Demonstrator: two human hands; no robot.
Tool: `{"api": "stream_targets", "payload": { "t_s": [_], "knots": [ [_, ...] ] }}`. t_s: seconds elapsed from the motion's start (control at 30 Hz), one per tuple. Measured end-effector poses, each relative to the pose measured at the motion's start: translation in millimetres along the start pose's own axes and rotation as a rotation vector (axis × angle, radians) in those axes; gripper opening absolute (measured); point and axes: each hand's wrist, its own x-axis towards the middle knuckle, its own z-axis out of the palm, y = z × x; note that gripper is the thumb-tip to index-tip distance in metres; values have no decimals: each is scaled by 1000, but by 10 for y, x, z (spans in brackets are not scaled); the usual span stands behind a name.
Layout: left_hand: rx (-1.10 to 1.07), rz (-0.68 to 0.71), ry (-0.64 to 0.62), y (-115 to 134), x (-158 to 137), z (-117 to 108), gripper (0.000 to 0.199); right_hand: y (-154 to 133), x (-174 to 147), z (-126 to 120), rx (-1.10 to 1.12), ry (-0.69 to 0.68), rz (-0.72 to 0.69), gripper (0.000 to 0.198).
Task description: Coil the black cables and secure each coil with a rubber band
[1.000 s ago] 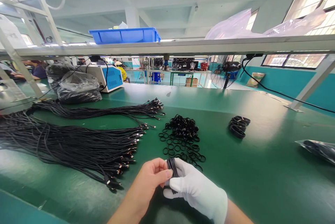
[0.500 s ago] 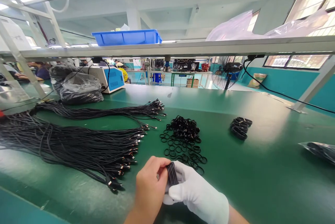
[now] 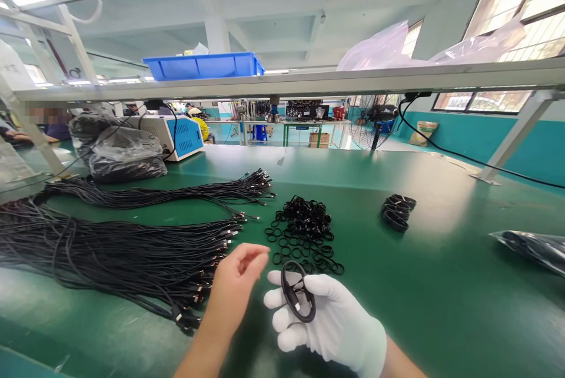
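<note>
A small coil of black cable [image 3: 286, 294] lies in my gloved right hand [image 3: 329, 316], held between the thumb and the fingers, which are spread out under it. Connector ends show inside the coil. Just left of it hovers my bare left hand [image 3: 238, 278], apart from the coil, thumb and fingertips drawn together with nothing visible in them. Beyond my hands lies a pile of small black rings [image 3: 306, 219], with loose ones spread toward me. A large bundle of black cables [image 3: 132, 254] stretches to the left, its connector ends near my left hand.
A second cable bundle [image 3: 176, 192] lies farther back. Several coiled cables [image 3: 397, 212] sit at the right, near a plastic bag [image 3: 534, 248]. A white and blue machine [image 3: 176, 133] and bagged goods [image 3: 126, 154] stand at the back left. A shelf [image 3: 300, 85] spans overhead, carrying a blue tray [image 3: 203, 66].
My left hand has let go of the coil and moved left. The right hand has opened its fingers and turned the coil so its loop faces me. The view has shifted slightly.
</note>
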Motion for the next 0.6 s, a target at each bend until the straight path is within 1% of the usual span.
{"api": "stream_targets", "payload": {
  "t_s": [0.1,0.17,0.2,0.23,0.27,0.3,0.33,0.37,0.4,0.47,0.53,0.6],
  "knots": [
    [43,-25,92,-199,45,-17,27,11,-3,-13,-26,-10,-4,52],
    [78,-9,108,-313,48,8,26,-46,-6,-11,-98,73,-19,51],
    [95,-2,110,-351,45,22,26,-115,-14,-16,-176,161,-47,50],
    [111,3,107,-375,39,34,25,-216,-30,-32,-325,293,-82,47],
    [125,6,96,-386,32,43,24,-347,-56,-65,-492,453,-120,44],
    [138,7,77,-387,23,51,23,-501,-94,-119,-739,648,-180,41],
    [148,8,48,-381,12,60,22,-671,-148,-196,-1062,875,-175,39],
    [154,12,17,-371,1,70,20,-845,-219,-295,-1171,1031,-188,43],
    [162,20,-17,-362,-11,82,19,-1014,-306,-411,-1231,1151,-202,50],
    [195,38,-88,-353,-34,115,20,-1305,-512,-669,-1359,1392,-195,53],
    [246,60,-154,-366,-50,154,24,-1515,-719,-917,-1471,1563,-152,47],
    [294,91,-203,-394,-54,190,27,-1664,-873,-1126,-1564,1682,-111,45]
  ]
}}
